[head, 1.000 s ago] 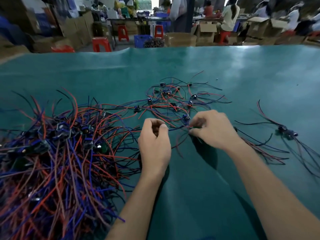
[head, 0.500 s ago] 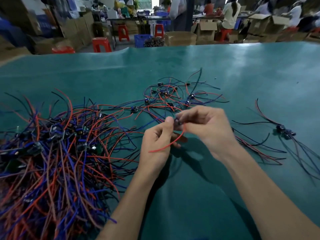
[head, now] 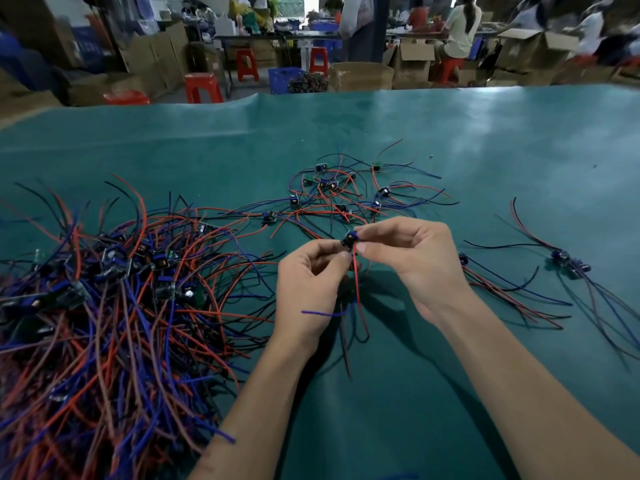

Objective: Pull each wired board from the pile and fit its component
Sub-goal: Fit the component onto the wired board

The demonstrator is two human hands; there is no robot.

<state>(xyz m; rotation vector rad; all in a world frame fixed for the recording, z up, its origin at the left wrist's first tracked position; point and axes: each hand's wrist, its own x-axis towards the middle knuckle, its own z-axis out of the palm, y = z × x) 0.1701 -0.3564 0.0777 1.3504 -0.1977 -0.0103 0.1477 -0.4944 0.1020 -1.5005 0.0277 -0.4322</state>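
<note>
A small wired board (head: pixel 349 240) with a dark blue part is held above the green table (head: pixel 485 150), in the middle of the view. My left hand (head: pixel 308 289) pinches it from below and my right hand (head: pixel 415 261) pinches it from the right. Its red, blue and black wires (head: pixel 358 306) hang down between my wrists. A big tangled pile of wired boards (head: pixel 104 306) fills the left side. A smaller loose group of boards (head: pixel 339 195) lies just beyond my hands.
A few wired boards (head: pixel 568 263) lie apart on the right, their wires trailing toward me. Beyond the table's far edge stand red stools (head: pixel 202 86), cardboard boxes (head: pixel 360 76) and a blue crate (head: pixel 284 77); seated people work at the back.
My right hand picked one board out of the loose group and brought it toward me. Both hands came together on it and lifted it; its wires now hang free.
</note>
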